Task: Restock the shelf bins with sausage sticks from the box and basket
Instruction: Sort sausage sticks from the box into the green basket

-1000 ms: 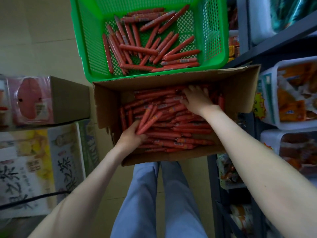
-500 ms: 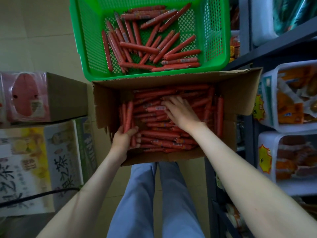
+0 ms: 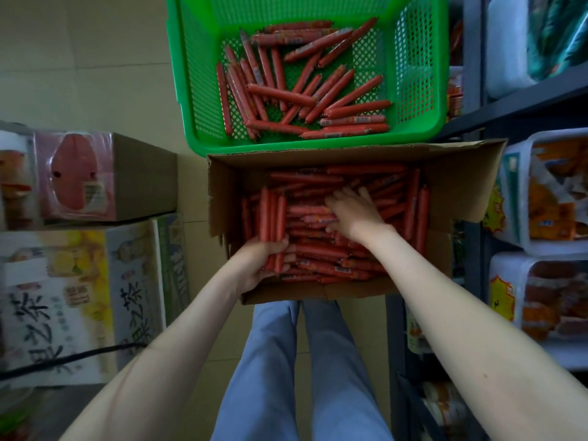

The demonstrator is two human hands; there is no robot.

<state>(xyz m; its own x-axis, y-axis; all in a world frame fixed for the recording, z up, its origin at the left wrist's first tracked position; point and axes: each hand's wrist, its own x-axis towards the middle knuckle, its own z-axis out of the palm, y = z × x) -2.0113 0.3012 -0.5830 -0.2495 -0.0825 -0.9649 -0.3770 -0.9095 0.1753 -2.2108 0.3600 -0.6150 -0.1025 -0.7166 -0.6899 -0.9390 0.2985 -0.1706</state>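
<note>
Currently, the shelf [image 3: 525, 100] is being seen rising right of the box [image 3: 458, 186], with its bins [image 3: 547, 136] just right of the box and already holding orange packs. The basket [image 3: 197, 90] is being kept directly beyond the box, touching its far edge, with loose sticks [image 3: 305, 97] being left scattered over its floor. Inside the box a deep pile [image 3: 334, 262] is being held, most pieces lying crosswise, left to right.

The right hand [image 3: 358, 211] is being laid flat on the middle of the pile, its fingers being spread wide and nothing being gripped. The left hand [image 3: 261, 265] is being kept at the box's near left corner, fingers being curled round a bundle [image 3: 272, 214] of several sticks. The bundle's long axis is being pointed toward the box's far wall, at right angles to the pile.

By the look of it, more pieces are being gathered for the bundle. The next ones are lying just right of the grip and crosswise to it, so a quarter turn is probably being called for before they can be added. With the bins lying right of the box, the right hand is being kept nearer to them, while the load is being carried by the left.
</note>
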